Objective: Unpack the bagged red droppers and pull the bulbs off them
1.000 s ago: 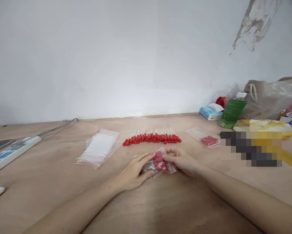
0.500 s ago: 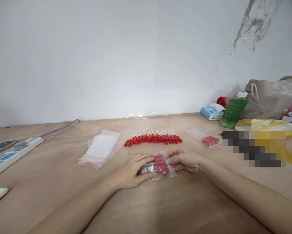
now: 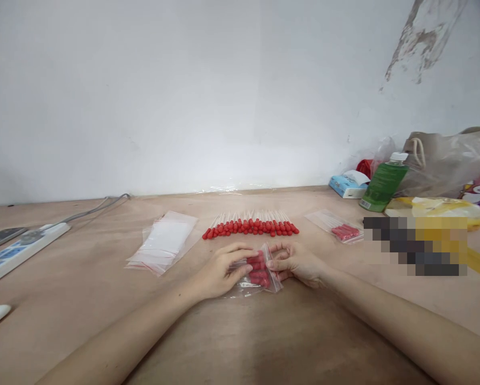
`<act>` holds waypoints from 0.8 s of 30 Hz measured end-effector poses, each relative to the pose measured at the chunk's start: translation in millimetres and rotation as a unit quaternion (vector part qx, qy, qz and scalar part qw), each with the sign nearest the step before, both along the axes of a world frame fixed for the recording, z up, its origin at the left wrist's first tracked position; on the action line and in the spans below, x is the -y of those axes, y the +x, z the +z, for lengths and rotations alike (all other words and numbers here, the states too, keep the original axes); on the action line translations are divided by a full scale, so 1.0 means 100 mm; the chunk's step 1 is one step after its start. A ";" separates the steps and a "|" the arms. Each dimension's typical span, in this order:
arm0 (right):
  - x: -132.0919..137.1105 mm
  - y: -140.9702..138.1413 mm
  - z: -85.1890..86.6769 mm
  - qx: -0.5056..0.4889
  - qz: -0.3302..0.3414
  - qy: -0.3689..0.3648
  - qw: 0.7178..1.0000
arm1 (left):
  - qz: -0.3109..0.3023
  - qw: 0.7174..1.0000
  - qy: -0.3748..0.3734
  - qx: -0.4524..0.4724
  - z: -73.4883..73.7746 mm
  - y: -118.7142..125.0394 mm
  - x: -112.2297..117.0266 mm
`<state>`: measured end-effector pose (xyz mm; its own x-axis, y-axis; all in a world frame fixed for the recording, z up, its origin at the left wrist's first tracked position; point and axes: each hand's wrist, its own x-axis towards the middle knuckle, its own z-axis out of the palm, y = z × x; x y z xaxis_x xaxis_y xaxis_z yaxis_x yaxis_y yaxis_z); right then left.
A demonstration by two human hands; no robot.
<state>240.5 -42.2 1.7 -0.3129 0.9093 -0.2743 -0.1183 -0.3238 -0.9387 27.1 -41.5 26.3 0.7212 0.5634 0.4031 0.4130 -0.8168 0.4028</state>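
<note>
Two hands pinch one small clear zip bag (image 3: 259, 275) that lies on the wooden table (image 3: 264, 342). Fingers of the left hand (image 3: 218, 272) press together on the bag's left side. Fingers of the right hand (image 3: 296, 263) squeeze its right end. Inside the bag are sticks with red tips. Just behind the hands lies a long row of red-tipped sticks (image 3: 251, 227). A pile of empty bags (image 3: 163, 241) sits to the left. Another filled bag (image 3: 338, 227) rests to the right, near a green bottle (image 3: 383, 183).
</note>
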 end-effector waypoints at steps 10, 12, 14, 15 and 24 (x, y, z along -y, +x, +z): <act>0.00 -0.09 -0.10 -0.011 0.034 0.081 0.996 | -0.106 0.956 0.272 -0.015 -0.12 0.19 -0.24; -0.01 -0.08 -0.12 -0.016 0.043 0.084 0.995 | -0.109 0.948 0.297 -0.007 -0.14 0.20 -0.24; -0.02 -0.06 -0.13 -0.024 0.049 0.075 0.996 | -0.105 0.945 0.311 -0.017 -0.15 0.21 -0.23; -0.02 -0.05 -0.13 -0.030 0.051 0.066 0.996 | -0.097 0.946 0.309 -0.030 -0.15 0.21 -0.23; -0.03 -0.05 -0.01 -0.022 0.091 -0.008 0.996 | -0.090 0.944 0.283 -0.144 -0.12 0.20 -0.22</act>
<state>235.4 -38.9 0.2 -0.4846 0.8321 -0.2698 -0.0974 -0.3579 -0.9287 47.5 -19.4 14.6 0.9102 0.1745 0.3757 0.2726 -0.9352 -0.2260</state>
